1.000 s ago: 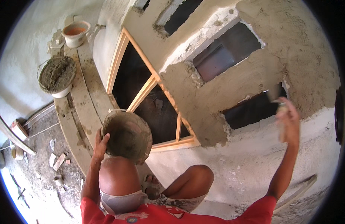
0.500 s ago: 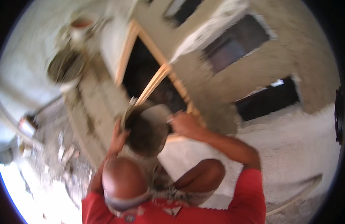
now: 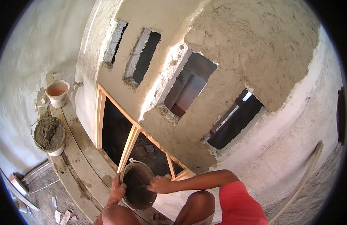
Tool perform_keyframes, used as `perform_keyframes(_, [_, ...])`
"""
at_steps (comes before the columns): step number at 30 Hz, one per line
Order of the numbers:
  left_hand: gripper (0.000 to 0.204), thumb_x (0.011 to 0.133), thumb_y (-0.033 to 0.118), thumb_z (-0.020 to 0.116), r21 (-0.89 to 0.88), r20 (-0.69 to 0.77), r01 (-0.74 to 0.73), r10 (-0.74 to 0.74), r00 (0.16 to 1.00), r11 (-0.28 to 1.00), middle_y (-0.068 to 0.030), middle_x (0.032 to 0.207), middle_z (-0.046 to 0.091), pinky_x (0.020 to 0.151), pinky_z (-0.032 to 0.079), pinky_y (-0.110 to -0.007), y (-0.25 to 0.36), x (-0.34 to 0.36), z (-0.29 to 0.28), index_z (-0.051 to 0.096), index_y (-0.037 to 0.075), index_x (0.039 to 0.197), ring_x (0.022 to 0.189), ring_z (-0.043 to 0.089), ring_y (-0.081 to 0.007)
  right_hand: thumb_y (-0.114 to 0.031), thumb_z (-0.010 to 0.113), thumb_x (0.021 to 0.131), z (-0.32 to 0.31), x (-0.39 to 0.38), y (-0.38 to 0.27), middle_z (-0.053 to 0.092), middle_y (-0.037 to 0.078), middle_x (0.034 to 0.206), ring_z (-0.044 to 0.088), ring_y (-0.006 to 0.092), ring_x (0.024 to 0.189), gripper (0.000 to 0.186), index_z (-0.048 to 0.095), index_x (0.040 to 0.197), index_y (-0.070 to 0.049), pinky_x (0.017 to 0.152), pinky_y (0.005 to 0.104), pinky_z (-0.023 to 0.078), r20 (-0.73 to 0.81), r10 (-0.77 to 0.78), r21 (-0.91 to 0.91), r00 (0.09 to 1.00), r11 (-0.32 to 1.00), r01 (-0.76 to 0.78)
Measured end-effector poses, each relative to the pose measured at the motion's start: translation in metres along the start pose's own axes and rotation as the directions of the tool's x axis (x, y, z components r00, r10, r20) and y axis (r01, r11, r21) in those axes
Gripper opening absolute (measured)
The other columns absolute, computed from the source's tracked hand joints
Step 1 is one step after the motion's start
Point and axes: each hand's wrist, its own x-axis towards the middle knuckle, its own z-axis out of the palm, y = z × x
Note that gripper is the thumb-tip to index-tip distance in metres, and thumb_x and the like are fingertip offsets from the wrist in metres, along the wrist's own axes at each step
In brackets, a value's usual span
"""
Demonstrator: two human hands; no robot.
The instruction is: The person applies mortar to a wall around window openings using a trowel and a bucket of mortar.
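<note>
A bucket of grey mortar stands in front of me, tilted a little, with its wire handle at the far side. My left hand is closed on its left rim, thumb over the edge. My right hand forms a fist at the right rim, around the handle of a trowel. The trowel's blade is down inside the bucket and hard to make out against the mortar. My bent knees are close to the bucket on the near side.
Planks run along the left, bearing a second bucket of mortar and a pale bucket with reddish insides. Ahead is a partly plastered wall with several openings. A wooden frame surrounds a dark opening. Rubble lies lower left.
My view has swung up toward the wall, so the bucket appears lower. The trowel blade, raised over the bucket's rim before, is now down inside it. My left hand still holds the rim.
</note>
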Motion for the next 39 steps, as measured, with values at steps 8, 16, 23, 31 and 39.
perform_keyframes(8, [0.066, 0.077, 0.011, 0.058, 0.053, 0.139, -0.005, -0.002, 0.99, 0.999, -0.031, 0.128, 0.055, 0.107, 0.038, -0.044, -0.025, 0.042, 0.006, 0.043, -0.004, 0.139, 0.126, 0.05, -0.0432, -0.02, 0.054, 0.087, -0.019, 0.035, 0.049, 0.068, 0.019, 0.092, 0.068, 0.033, 0.086, 0.023, 0.064, 0.102, -0.006, 0.071, 0.0446, 0.051, 0.1, 0.365, -0.14, 0.926, 0.926, -0.35])
perform_keyframes(16, [0.057, 0.075, 0.007, 0.056, -0.136, 0.179, 0.186, -0.161, 0.971, 0.973, -0.0225, 0.106, 0.065, 0.093, 0.046, -0.039, -0.013, 0.047, -0.019, 0.052, -0.003, 0.131, 0.101, 0.062, -0.031, -0.011, 0.06, 0.081, -0.012, 0.014, -0.003, 0.069, 0.015, 0.076, 0.07, 0.034, 0.071, 0.014, 0.067, 0.09, -0.003, 0.063, 0.0465, 0.054, 0.234, 0.125, 0.281, 0.964, 0.941, -0.19])
perform_keyframes(23, [0.062, 0.078, 0.008, 0.056, -0.023, 0.196, 0.15, -0.143, 0.97, 0.988, -0.0264, 0.122, 0.059, 0.102, 0.04, -0.04, -0.016, 0.05, -0.02, 0.045, -0.001, 0.138, 0.117, 0.055, -0.0365, -0.016, 0.057, 0.085, -0.034, 0.025, 0.039, 0.066, 0.017, 0.088, 0.066, 0.0342, 0.081, 0.018, 0.064, 0.098, -0.005, 0.072, 0.0488, 0.049, 0.019, 0.34, 0.302, 0.94, 0.894, -0.33])
perform_keyframes(31, [0.057, 0.073, -0.003, 0.046, -0.059, 0.227, -0.024, 0.037, 0.973, 0.998, -0.0215, 0.113, 0.063, 0.1, 0.044, -0.039, 0.015, 0.061, 0.016, 0.05, -0.003, 0.129, 0.109, 0.06, -0.0327, -0.024, 0.056, 0.084, 0.052, 0.022, 0.008, 0.064, 0.012, 0.082, 0.063, 0.0264, 0.078, 0.03, 0.065, 0.104, -0.004, 0.06, 0.0407, 0.047, -0.101, 0.151, 0.034, 0.983, 0.988, -0.148])
perform_keyframes(39, [0.053, 0.071, -0.004, 0.047, -0.206, 0.3, 0.094, -0.028, 0.954, 0.974, -0.02, 0.105, 0.064, 0.096, 0.045, -0.036, 0.023, 0.067, 0.05, 0.053, -0.007, 0.123, 0.101, 0.061, -0.0293, -0.022, 0.059, 0.083, -0.026, -0.047, 0.044, 0.061, 0.012, 0.078, 0.065, 0.0284, 0.071, 0.023, 0.061, 0.097, -0.003, 0.061, 0.0398, 0.05, -0.09, 0.198, 0.012, 0.976, 0.98, -0.197])
